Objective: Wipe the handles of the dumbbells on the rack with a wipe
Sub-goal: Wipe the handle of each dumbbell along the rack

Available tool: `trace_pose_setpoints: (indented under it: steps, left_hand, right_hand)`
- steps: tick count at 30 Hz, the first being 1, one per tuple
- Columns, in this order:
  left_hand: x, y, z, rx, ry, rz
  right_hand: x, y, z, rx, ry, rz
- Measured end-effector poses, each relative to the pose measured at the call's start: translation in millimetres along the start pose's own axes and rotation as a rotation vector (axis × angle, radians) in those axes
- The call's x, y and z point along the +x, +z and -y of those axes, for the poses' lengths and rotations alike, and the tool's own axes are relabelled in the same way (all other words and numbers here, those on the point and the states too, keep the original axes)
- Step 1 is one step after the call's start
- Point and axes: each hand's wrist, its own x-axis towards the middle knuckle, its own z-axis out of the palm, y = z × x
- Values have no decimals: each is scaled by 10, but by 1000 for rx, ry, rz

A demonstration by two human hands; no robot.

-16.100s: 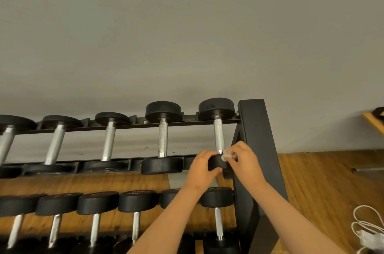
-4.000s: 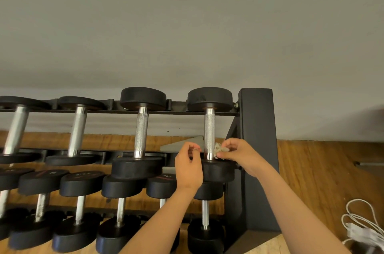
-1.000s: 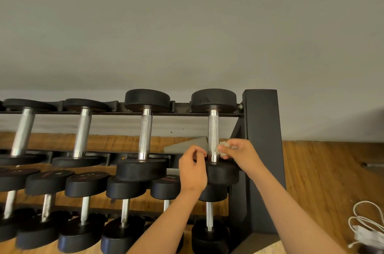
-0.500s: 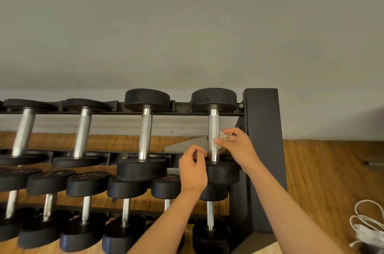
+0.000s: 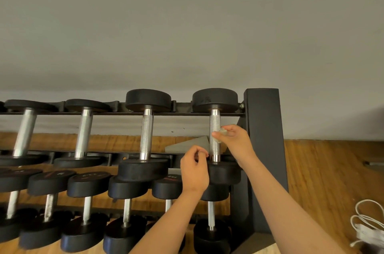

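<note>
A black rack [image 5: 262,149] holds two rows of black dumbbells with silver knurled handles. The rightmost dumbbell [image 5: 215,99] of the top row lies beside the rack's end post. My right hand [image 5: 234,141] pinches a small crumpled white wipe [image 5: 222,131] against the middle of that dumbbell's handle [image 5: 214,149]. My left hand [image 5: 194,172] rests on the near black head [image 5: 226,171] of the same dumbbell, fingers curled over its left edge beside the foot of the handle.
More top-row dumbbells [image 5: 148,129] stretch off to the left, with a lower row [image 5: 89,183] beneath. A grey wall rises behind. The wood floor [image 5: 332,181] runs to the right, where white cables [image 5: 367,224] lie coiled.
My right hand with the wipe has slid up the handle, from near the lower head to about mid-handle. My left hand has stayed on the near head.
</note>
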Motion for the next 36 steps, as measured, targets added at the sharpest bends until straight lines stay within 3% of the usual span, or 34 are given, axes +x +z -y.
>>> trace_pose_setpoints:
  steps: [36]
  left_hand:
    - [11,-12,41,4,-19,34]
  right_hand:
    - [203,226,183,182,-46,-355]
